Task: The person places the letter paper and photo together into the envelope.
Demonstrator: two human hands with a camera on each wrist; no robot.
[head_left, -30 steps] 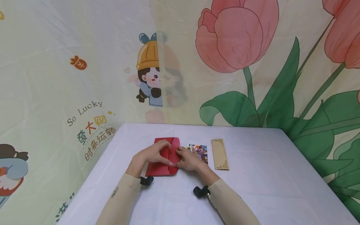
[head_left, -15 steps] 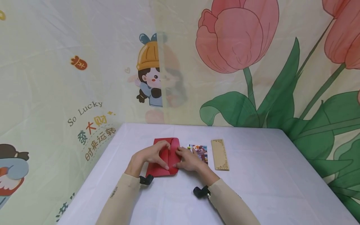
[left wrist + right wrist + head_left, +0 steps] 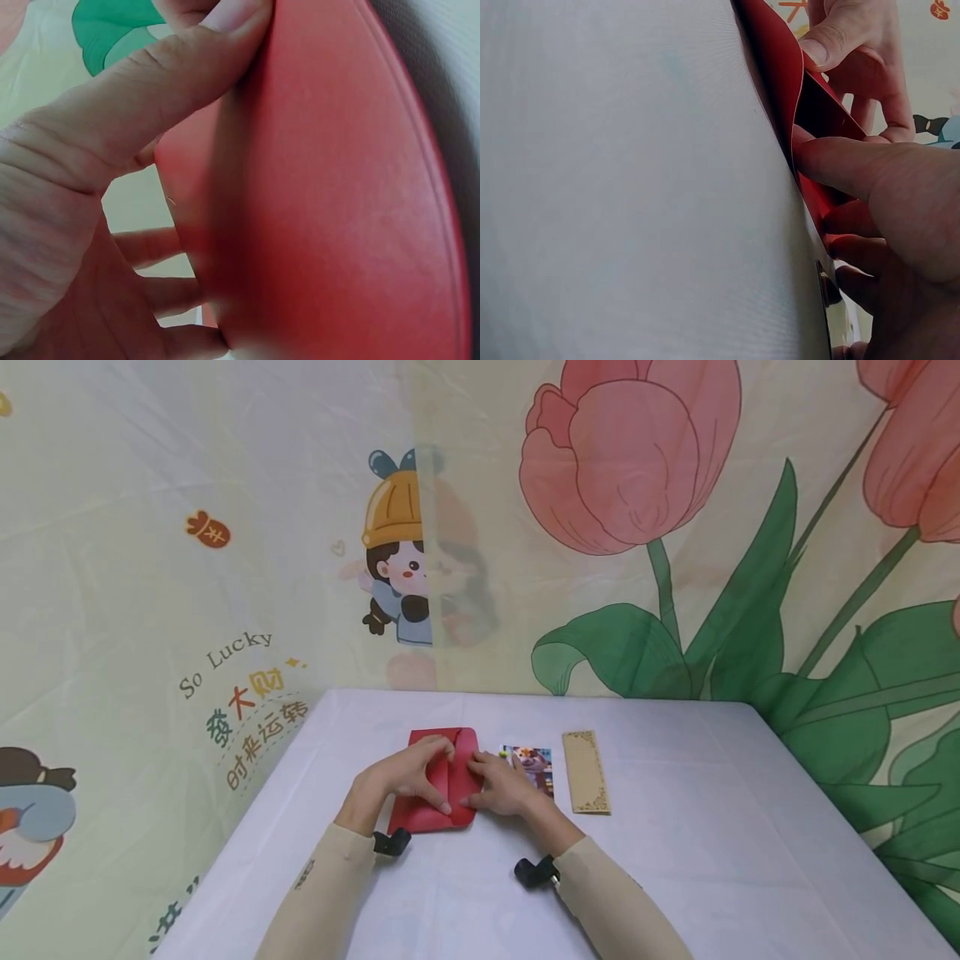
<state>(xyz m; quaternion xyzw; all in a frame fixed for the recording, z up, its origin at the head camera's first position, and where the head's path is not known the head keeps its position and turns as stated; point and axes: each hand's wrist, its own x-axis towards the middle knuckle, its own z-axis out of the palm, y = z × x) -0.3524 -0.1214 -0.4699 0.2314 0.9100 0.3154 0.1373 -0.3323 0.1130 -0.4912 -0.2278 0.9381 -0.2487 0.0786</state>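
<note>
Gripping a red envelope (image 3: 438, 773) with the left hand (image 3: 412, 770), with thumb and fingers set well apart along its edges, at a white table (image 3: 690, 877). Touching the flap (image 3: 461, 778) on the envelope's right side with the right hand (image 3: 506, 785); impossible to tell, from any view, if gripping or only resting there.

Seen only from the head: the whole layout, with the envelope on the table just left of a picture card (image 3: 537, 766), partly covered by the right hand. Farther right, apart from both hands, a tan card (image 3: 587, 772) with ornate corners. Closer in, beige sleeves (image 3: 615, 893), with a black device (image 3: 535, 872) at each wrist. Behind the table, a wall cloth (image 3: 480, 410) printed with pink tulips, a cartoon figure in a yellow hat and the words "So Lucky."

Seen from the left wrist: red paper across much of the view, with the left thumb pressed to it near the top and three fingers lined up at its other edge, fingers mostly hidden from above.

Seen from the right wrist: a dark gap between layers of red paper, not discernible from the head, with the right thumb at its rim and the left thumb on the paper beyond.
</note>
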